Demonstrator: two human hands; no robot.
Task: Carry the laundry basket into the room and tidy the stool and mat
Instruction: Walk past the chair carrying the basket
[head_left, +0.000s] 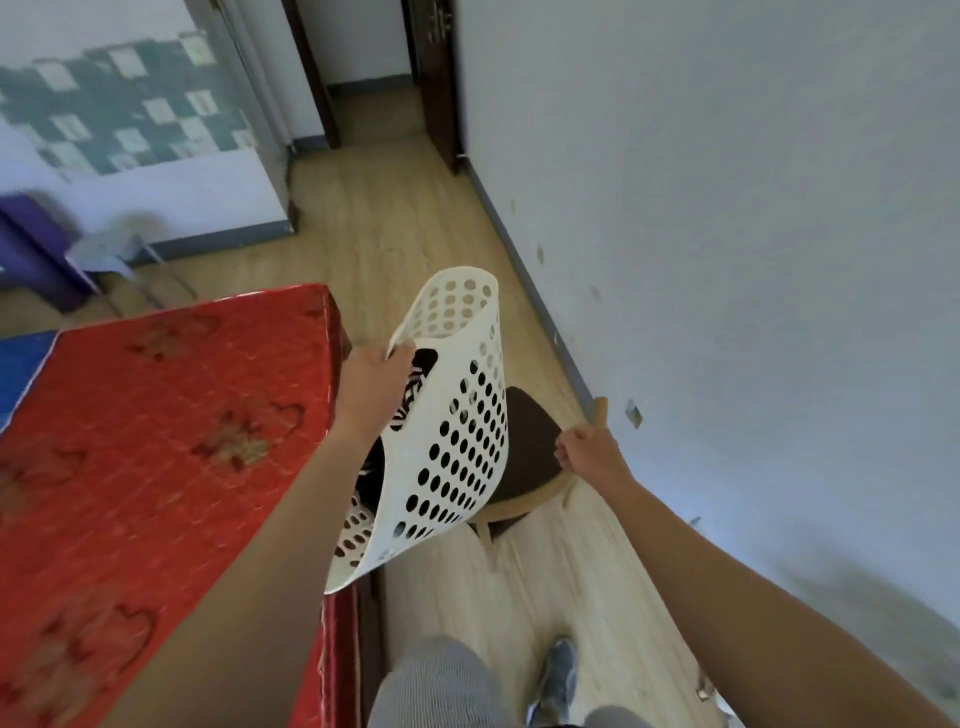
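A white perforated laundry basket (462, 415) hangs tilted in the air at the centre, with black and white striped clothes (410, 395) inside. My left hand (371, 387) is shut on its rim. To the right, a wooden stool (530, 452) with a dark brown seat is lifted and tipped, partly hidden behind the basket. My right hand (592, 452) is shut on the stool's wooden frame. No mat shows clearly.
A bed with a red patterned mattress (156, 441) fills the left, close against the basket. A white wall (727, 260) runs along the right. Light wood floor (395, 218) leads to a dark doorway (374, 78) ahead. A purple object (31, 244) and a grey stool (114, 249) stand far left.
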